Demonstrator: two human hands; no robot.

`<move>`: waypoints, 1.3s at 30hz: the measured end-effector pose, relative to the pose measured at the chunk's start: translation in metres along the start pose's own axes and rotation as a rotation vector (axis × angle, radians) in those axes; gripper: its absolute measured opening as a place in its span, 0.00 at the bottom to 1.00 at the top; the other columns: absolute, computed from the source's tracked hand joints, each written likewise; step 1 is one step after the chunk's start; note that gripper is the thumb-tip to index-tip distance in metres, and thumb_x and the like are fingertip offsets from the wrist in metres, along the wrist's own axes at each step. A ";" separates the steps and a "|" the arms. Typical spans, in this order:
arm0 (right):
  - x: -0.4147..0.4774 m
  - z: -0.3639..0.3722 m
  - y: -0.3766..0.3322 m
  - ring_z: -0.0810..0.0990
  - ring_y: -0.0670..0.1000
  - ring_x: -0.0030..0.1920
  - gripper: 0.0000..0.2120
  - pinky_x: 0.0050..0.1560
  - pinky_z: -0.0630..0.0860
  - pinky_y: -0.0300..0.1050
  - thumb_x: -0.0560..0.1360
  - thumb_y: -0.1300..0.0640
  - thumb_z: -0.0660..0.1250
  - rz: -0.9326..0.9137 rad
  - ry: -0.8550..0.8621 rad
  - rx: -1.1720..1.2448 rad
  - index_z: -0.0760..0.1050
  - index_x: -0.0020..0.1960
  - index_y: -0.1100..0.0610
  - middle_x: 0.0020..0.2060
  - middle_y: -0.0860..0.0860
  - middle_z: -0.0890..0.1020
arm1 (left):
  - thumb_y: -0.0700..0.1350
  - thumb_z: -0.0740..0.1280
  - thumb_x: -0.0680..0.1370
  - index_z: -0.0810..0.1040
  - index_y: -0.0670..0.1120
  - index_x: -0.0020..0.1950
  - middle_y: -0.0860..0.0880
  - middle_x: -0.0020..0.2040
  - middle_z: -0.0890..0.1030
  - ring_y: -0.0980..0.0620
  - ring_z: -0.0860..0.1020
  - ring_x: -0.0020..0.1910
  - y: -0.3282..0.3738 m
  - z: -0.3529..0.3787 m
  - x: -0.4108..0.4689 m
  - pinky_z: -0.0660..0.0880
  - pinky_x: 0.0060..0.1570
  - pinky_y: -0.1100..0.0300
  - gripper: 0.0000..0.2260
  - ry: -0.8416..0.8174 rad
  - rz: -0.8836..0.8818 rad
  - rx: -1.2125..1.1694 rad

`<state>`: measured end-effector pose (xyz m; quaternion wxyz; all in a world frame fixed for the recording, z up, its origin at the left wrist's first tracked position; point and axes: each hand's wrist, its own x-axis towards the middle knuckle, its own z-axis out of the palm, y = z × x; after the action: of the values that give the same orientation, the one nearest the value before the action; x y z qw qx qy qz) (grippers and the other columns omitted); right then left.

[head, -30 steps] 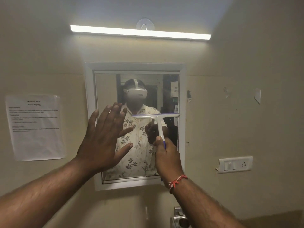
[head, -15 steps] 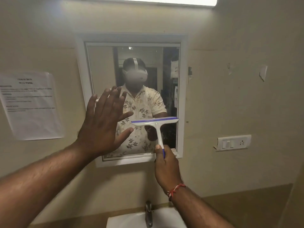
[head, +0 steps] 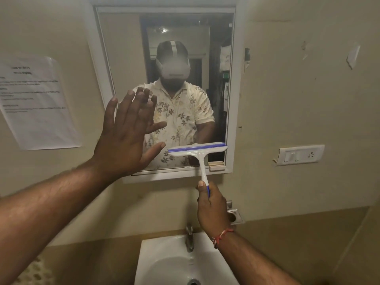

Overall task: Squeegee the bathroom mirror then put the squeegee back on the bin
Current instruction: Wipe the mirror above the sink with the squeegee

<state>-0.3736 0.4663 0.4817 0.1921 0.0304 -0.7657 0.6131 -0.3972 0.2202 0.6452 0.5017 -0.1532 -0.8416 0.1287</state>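
Observation:
A white-framed bathroom mirror (head: pixel 127 48) hangs on the beige wall ahead. A white squeegee with a blue blade (head: pixel 197 149) lies flat against the glass near the mirror's lower right corner. My right hand (head: pixel 212 208) is closed around the squeegee's handle, below the frame. My left hand (head: pixel 125 138) is spread open with its palm against the lower left of the glass and frame. The bin is not in view.
A white washbasin (head: pixel 152 262) with a metal tap (head: pixel 189 237) sits right below the mirror. A paper notice (head: pixel 35 103) is stuck on the wall at left, a switch and socket plate (head: pixel 299 155) at right. A small tan box (head: pixel 216 165) rests on the mirror's bottom ledge.
My right hand has drawn the squeegee down the right half of the glass, from mid-height to near the bottom edge. The view has tilted downward, bringing the washbasin in.

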 end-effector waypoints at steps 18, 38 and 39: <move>-0.020 0.004 0.036 0.71 0.41 0.28 0.14 0.30 0.70 0.36 0.88 0.45 0.58 0.053 -0.044 -0.029 0.76 0.51 0.50 0.31 0.46 0.73 | 0.69 0.61 0.86 0.50 0.43 0.94 0.38 0.95 0.50 0.35 0.50 0.94 0.009 0.019 -0.006 0.48 0.90 0.28 0.46 -0.010 0.002 0.000; -0.031 0.002 0.031 0.69 0.45 0.29 0.16 0.34 0.71 0.40 0.87 0.41 0.58 0.117 -0.014 0.013 0.78 0.50 0.50 0.29 0.46 0.71 | 0.69 0.59 0.87 0.49 0.42 0.94 0.38 0.95 0.49 0.35 0.49 0.94 0.007 0.007 -0.014 0.50 0.90 0.27 0.46 -0.004 0.020 -0.030; -0.032 0.001 0.030 0.69 0.46 0.29 0.17 0.35 0.72 0.43 0.86 0.40 0.59 0.123 -0.007 0.020 0.78 0.50 0.50 0.29 0.46 0.71 | 0.69 0.60 0.87 0.49 0.42 0.94 0.38 0.95 0.49 0.35 0.49 0.94 0.007 0.005 -0.015 0.51 0.90 0.27 0.46 0.003 0.023 -0.032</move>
<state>-0.3530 0.4664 0.4430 0.1509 -0.0126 -0.7606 0.6314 -0.3938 0.2201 0.6283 0.4989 -0.1714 -0.8409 0.1206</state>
